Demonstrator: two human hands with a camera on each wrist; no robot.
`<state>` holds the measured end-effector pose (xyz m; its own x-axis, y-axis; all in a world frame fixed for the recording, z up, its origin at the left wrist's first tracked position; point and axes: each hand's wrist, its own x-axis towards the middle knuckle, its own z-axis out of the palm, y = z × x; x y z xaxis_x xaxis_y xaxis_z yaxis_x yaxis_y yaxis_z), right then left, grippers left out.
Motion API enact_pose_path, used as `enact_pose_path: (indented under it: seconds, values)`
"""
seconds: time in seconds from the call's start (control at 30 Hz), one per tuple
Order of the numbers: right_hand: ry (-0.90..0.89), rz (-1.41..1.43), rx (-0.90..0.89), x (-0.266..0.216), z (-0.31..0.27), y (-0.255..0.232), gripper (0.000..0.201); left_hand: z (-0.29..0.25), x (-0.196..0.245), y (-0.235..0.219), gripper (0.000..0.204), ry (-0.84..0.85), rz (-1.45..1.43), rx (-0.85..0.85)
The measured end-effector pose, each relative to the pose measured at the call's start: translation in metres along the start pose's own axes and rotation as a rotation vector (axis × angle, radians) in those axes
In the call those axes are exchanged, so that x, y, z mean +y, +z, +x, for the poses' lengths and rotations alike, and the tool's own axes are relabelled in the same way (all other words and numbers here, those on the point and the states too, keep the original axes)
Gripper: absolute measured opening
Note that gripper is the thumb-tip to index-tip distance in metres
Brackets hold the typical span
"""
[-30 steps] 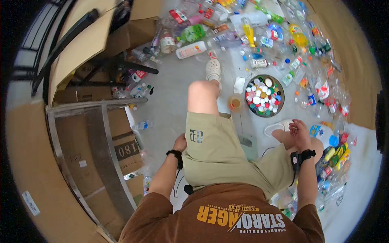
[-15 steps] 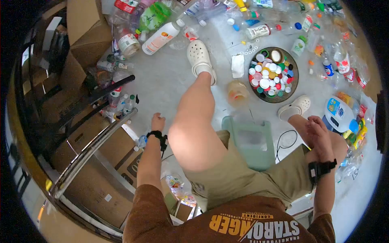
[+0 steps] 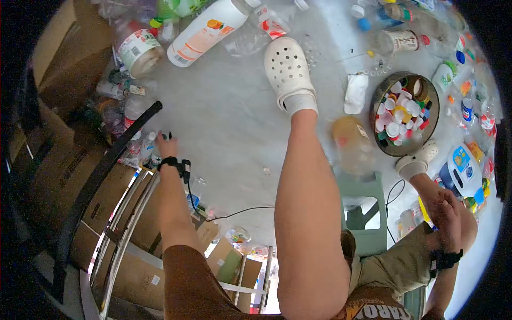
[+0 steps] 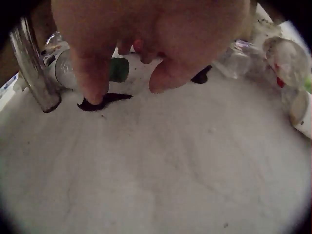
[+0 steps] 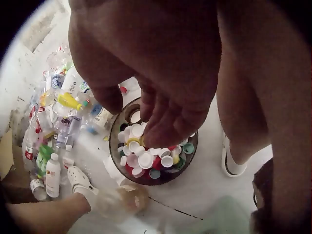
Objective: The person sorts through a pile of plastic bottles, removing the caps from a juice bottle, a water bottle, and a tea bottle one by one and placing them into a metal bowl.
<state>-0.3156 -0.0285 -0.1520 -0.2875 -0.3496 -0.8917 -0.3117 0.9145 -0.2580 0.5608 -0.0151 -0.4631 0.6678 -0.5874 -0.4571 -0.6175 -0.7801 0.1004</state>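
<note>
My left hand reaches down to the floor beside a cluster of plastic bottles at the left. In the left wrist view its fingers are parted, and one fingertip overlaps a thin black scrap on the pale floor. A clear bottle with a green cap lies just behind that finger. My right hand hangs loosely over the right knee, holding nothing. Seen from the right wrist, its relaxed fingers overlap a round tray of mixed bottle caps, which stands farther off on the floor.
A metal frame and a black bar stand close to my left arm, with cardboard boxes behind. A green stool is beneath me. A white orange-printed bottle lies ahead. A black cable crosses the floor. Many bottles lie at the right.
My left hand has gone from beside the thigh out to the floor at the left, as my body leans that way. The right hand stays by the right knee.
</note>
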Motion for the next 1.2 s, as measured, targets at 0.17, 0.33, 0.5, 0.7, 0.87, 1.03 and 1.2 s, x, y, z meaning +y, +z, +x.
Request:
enact_pose_path:
  seconds: [0.17, 0.33, 0.5, 0.7, 0.87, 1.03, 1.2]
  values:
    - [0.033, -0.101, -0.032, -0.044, -0.008, 0.025, 0.048, 0.033, -0.024, 0.002, 0.073, -0.311, -0.392, -0.188]
    - [-0.013, -0.055, -0.088, -0.045, -0.015, 0.026, 0.045, 0.003, -0.007, 0.006, 0.058, -0.106, 0.145, 0.019]
    - [-0.059, 0.098, -0.108, -0.053, -0.030, 0.041, 0.038, -0.107, 0.067, -0.016, 0.046, 0.159, 0.045, 0.252]
    - [-0.209, 0.354, -0.229, -0.026, -0.040, 0.029, 0.032, -0.229, 0.133, -0.074, 0.039, 0.367, -0.243, 0.281]
    - [-0.309, 0.464, -0.335, -0.009, -0.053, 0.016, 0.031, -0.349, 0.209, -0.172, 0.028, 0.495, -0.797, 0.246]
    - [-0.456, 0.381, -0.518, 0.003, -0.074, 0.001, 0.038, -0.481, 0.279, -0.249, 0.025, 0.824, -1.359, 0.000]
    - [-0.440, 0.711, -0.958, 0.021, -0.099, -0.015, 0.059, -0.588, 0.324, -0.237, 0.024, 0.918, -1.432, -0.418]
